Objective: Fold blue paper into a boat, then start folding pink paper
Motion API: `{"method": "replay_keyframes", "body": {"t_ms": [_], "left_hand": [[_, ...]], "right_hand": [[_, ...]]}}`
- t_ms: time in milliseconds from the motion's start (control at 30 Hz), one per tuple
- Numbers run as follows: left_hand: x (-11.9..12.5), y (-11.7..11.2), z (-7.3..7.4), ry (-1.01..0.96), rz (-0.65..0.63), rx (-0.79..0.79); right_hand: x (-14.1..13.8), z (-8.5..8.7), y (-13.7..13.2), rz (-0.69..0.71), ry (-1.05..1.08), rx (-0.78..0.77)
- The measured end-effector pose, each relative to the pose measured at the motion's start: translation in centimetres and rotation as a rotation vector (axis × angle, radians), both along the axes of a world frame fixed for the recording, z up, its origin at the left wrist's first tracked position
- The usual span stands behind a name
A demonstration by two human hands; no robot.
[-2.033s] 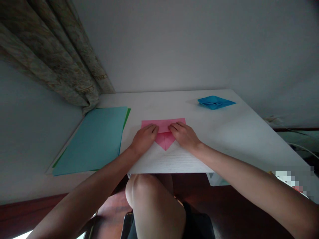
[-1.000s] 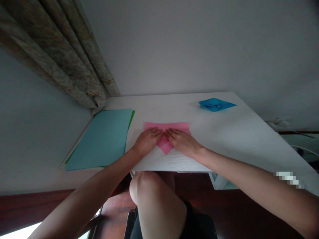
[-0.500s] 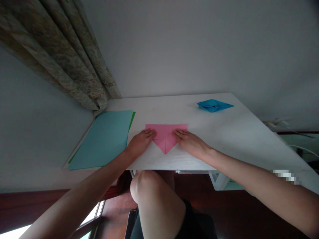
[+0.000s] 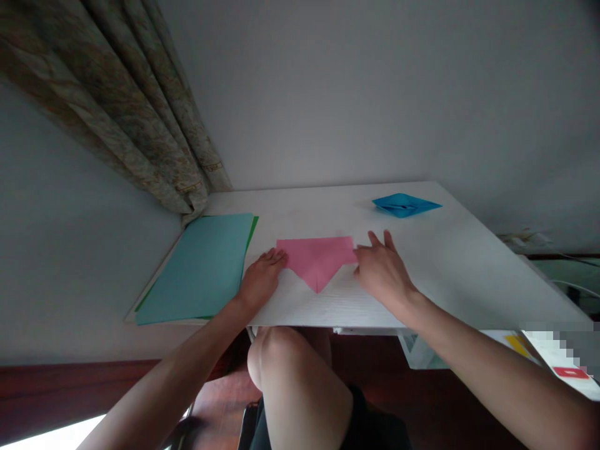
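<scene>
A pink paper [image 4: 317, 259], folded into a downward-pointing triangle, lies flat near the front edge of the white table [image 4: 445, 269]. My left hand [image 4: 259, 279] rests at the paper's left corner, fingers stretched out and touching its edge. My right hand [image 4: 382, 269] is at the paper's right corner, fingers spread, with thumb and forefinger at the corner; whether they pinch it I cannot tell.
A stack of teal and green sheets [image 4: 199, 265] lies at the table's left. A folded blue paper boat [image 4: 405, 204] sits at the back right. A curtain [image 4: 131, 112] hangs at the left. My knee [image 4: 281, 369] shows below the table edge.
Both hands slid outward from the middle of the pink paper to its left and right corners. The right hand's fingers have lifted and spread.
</scene>
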State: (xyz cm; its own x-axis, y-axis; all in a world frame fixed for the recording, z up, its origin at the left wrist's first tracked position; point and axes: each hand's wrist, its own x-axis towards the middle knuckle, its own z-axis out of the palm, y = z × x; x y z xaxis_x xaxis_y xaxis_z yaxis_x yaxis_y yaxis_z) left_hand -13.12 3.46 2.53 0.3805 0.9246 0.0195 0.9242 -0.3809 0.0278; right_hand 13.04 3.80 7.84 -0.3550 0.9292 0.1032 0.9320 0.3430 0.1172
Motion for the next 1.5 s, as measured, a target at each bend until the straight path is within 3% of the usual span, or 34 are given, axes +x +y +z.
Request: {"method": "replay_keyframes", "body": {"t_ms": [100, 200, 333, 633, 933, 1000, 1100, 1167, 1233, 1267, 1400, 1500], "left_hand": [[1.8, -1.1, 0.5, 0.07, 0.037, 0.049], [2.6, -2.0, 0.7, 0.098, 0.062, 0.068], [2.1, -2.3, 0.5, 0.095, 0.105, 0.073], [1.7, -2.3, 0.0, 0.033, 0.146, 0.044], [2.3, -3.4, -0.2, -0.082, 0.136, 0.084], [3.2, -4.5, 0.4, -0.137, 0.11, 0.122], [5.1, -5.2, 1.4, -0.239, -0.044, 0.185], [6.2, -3.9, 1.8, -0.362, -0.17, 0.179], [6.8, -1.0, 1.7, -0.475, -0.368, 0.118], [7.0, 0.9, 1.6, -0.503, -0.4, 0.101], [7.3, 7.1, 0.6, -0.311, -0.318, -0.09], [7.6, 8.4, 0.0, -0.177, -0.245, -0.208]], "right_hand": [[-5.0, -0.2, -0.4, 0.098, 0.196, 0.074], [-9.5, -2.5, -0.5, 0.212, 0.279, -0.098], [-11.0, -5.3, -0.3, 0.24, 0.346, -0.192], [-6.3, -4.2, 0.4, 0.136, 0.241, -0.191], [-0.1, -4.9, 2.9, -0.042, 0.142, -0.11], [0.9, -4.9, 4.5, -0.025, 0.153, -0.119], [2.3, -4.9, 7.3, 0.123, 0.194, -0.167], [3.0, -4.9, 9.0, 0.245, 0.235, -0.223], [3.4, -5.0, 10.4, 0.304, 0.299, -0.245], [3.4, -5.2, 10.9, 0.303, 0.338, -0.234], [3.1, -5.8, 11.6, 0.198, 0.48, -0.128], [3.0, -5.8, 11.4, 0.153, 0.532, -0.139]]}}
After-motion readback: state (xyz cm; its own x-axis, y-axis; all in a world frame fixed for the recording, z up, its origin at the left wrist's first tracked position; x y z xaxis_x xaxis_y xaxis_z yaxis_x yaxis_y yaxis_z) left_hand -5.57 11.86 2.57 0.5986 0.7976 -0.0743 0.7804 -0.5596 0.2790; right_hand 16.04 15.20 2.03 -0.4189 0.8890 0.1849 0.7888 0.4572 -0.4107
